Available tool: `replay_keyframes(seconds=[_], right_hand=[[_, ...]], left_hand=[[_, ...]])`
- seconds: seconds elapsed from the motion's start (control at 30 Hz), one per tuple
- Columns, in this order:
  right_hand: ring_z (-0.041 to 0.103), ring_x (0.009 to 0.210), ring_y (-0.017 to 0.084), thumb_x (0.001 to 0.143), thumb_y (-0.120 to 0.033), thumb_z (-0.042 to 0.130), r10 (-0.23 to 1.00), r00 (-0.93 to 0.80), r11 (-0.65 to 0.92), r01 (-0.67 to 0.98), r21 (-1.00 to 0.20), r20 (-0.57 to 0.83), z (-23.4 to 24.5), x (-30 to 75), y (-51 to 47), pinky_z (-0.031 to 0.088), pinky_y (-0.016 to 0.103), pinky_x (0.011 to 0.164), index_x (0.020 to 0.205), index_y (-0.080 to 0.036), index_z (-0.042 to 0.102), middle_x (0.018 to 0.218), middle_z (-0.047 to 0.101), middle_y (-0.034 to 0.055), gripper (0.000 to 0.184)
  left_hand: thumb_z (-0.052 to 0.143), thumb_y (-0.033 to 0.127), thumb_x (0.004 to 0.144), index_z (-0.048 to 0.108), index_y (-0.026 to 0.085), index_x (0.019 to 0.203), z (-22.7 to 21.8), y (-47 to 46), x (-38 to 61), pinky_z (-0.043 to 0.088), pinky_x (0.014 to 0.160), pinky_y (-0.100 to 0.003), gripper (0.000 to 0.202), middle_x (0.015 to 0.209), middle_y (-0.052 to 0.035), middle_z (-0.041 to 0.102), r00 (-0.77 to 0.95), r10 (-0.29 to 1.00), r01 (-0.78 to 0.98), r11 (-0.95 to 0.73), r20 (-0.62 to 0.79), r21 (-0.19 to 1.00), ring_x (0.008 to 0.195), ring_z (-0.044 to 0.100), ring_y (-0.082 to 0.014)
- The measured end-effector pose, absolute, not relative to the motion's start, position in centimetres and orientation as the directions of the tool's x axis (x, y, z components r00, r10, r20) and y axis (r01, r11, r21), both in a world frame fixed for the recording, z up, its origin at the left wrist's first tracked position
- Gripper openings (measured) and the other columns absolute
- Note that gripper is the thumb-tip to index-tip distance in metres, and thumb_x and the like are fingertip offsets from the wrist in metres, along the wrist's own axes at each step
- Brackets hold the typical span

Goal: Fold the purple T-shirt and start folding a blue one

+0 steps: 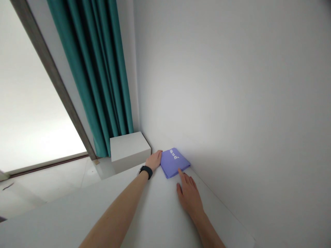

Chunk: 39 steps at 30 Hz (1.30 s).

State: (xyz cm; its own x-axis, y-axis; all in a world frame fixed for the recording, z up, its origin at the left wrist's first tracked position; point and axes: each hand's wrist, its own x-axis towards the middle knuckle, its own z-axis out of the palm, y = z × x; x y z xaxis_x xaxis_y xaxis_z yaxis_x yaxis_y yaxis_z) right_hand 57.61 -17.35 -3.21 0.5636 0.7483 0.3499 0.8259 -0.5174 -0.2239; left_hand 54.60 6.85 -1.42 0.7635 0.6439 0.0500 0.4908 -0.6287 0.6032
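A purple folded bag (172,163) with white lettering lies flat on the white surface, close against the wall. My left hand (154,160), below a dark wristwatch (146,171), is at the bag's left edge, its fingers closed along that side and partly hidden. With fingers apart, my right hand (189,196) is at the bag's near edge. Its index fingertip touches the purple fabric, while the thumb stays off the bag.
The white tabletop (155,213) runs along a plain wall (219,86). Past its far end stands a white box-shaped cabinet (130,148). A teal curtain (100,75) hangs behind it, next to a brown-framed bright window or door (33,89). Pale floor (59,179) shows at the left.
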Motion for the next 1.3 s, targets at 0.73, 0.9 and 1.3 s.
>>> replay_keyframes(seconds=[0.73,0.9,1.3], right_hand=[[0.056,0.115,0.021,0.090,-0.007,0.039,0.879,0.324,-0.227,0.929,-0.292,0.350,-1.2,56.8,-17.2,0.043,0.041,0.103,0.137,-0.022,0.054,0.124,0.065,0.0077,0.052],[0.053,0.121,0.020,0.090,-0.008,0.039,0.899,0.286,-0.207,0.945,-0.255,0.332,-1.3,56.6,-17.1,0.039,0.041,0.109,0.138,-0.023,0.053,0.130,0.063,0.0053,0.052],[0.051,0.120,0.021,0.088,-0.011,0.043,0.915,0.272,-0.223,0.956,-0.188,0.299,-1.1,56.7,-17.0,0.038,0.041,0.107,0.139,-0.025,0.051,0.130,0.060,0.0068,0.054]], left_hand=[[0.033,0.030,0.102,0.065,0.020,0.092,-1.7,7.5,54.9,0.044,0.082,-0.029,0.035,0.099,-0.0101,0.072,0.693,0.704,0.482,-0.612,0.155,0.626,0.095,0.066,-0.0218],[0.037,0.030,0.101,0.067,0.019,0.081,-1.7,7.5,54.7,0.043,0.080,-0.027,0.037,0.092,-0.0087,0.073,0.700,0.690,0.438,-0.619,0.184,0.651,0.089,0.066,-0.0208],[0.045,0.013,0.088,0.067,0.018,0.091,-1.9,7.9,54.2,0.045,0.073,-0.024,0.022,0.085,-0.0037,0.072,0.705,0.689,0.384,-0.568,0.167,0.728,0.081,0.065,-0.0167]])
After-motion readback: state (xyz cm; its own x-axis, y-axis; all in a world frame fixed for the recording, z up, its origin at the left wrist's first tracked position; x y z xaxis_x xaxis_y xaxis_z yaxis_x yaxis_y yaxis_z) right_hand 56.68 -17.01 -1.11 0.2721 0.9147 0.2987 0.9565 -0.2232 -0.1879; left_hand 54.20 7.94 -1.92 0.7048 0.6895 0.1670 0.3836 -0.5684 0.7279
